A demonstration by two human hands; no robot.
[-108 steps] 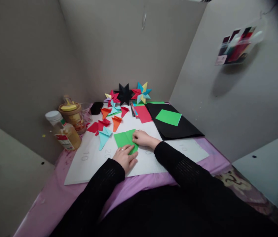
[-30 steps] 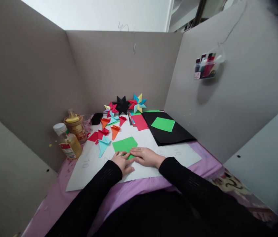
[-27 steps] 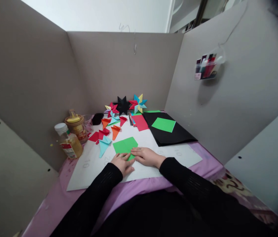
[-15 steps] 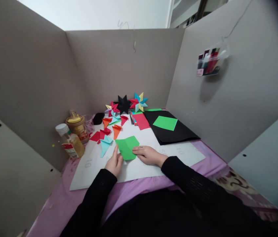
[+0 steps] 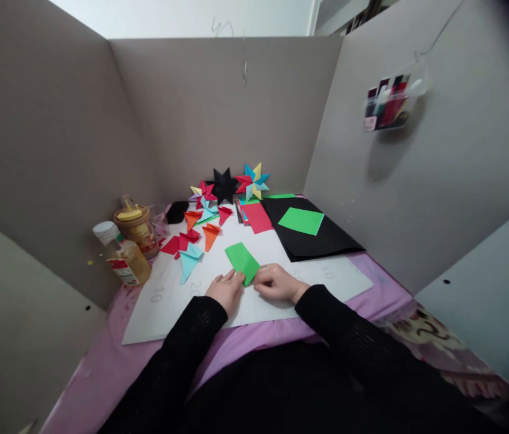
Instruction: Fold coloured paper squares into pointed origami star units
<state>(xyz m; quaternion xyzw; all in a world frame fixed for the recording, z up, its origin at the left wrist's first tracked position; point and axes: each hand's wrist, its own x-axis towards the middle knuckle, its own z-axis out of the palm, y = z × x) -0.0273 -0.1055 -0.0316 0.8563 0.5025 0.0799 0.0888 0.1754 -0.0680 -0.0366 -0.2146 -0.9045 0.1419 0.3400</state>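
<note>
A green paper (image 5: 242, 261), folded to a narrow rectangle, lies on the white sheet (image 5: 258, 304) in front of me. My left hand (image 5: 227, 292) rests at its near left edge, fingers close together on the paper. My right hand (image 5: 276, 283) has its fingers curled and pinches the paper's right corner. To the left lie folded pieces: a light blue one (image 5: 190, 259), an orange one (image 5: 211, 236) and several red ones (image 5: 188, 239). Another green sheet (image 5: 302, 221) sits on black paper (image 5: 335, 241) at the right.
Paper stars, one black (image 5: 224, 185) and one multicoloured (image 5: 253, 181), stand at the back wall. A bottle (image 5: 128, 262) and a brown jar (image 5: 139, 229) are on the left. A red sheet (image 5: 258, 217) lies near the back. A clear container (image 5: 390, 102) hangs on the right wall.
The green paper has gone from opened out to folded narrower. My left hand has moved right, closer to my right hand, whose fingers are now curled at the paper's corner.
</note>
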